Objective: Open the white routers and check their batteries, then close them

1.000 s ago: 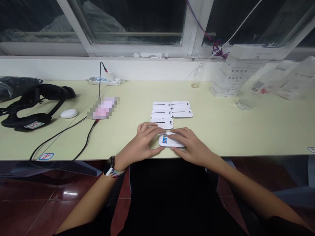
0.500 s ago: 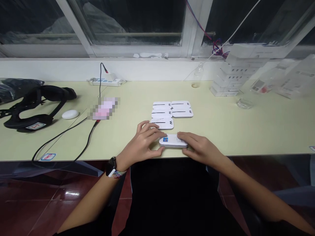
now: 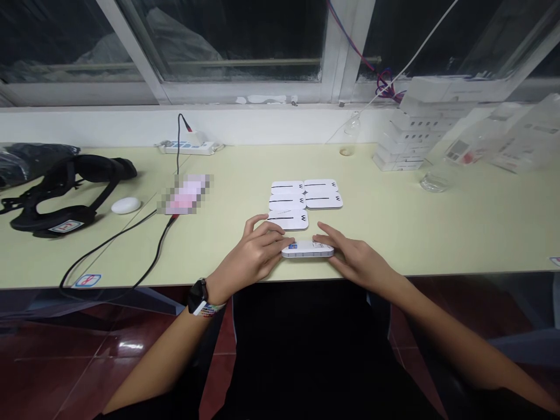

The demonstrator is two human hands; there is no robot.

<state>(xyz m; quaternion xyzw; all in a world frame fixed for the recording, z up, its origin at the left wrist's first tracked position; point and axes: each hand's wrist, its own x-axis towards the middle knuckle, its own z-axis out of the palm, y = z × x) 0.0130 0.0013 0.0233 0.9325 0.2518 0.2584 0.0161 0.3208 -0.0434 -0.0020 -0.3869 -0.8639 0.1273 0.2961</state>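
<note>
White device (image 3: 306, 251) tipped further, lower centre; left hand (image 3: 258, 252) and right hand (image 3: 362, 263) gripping its ends. Five devices (image 3: 298, 202) laid mid-frame, this one not.

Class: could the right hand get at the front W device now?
Probably yes: the front W device lies uncovered at its right end, though the right hand holds the labelled device.
</note>
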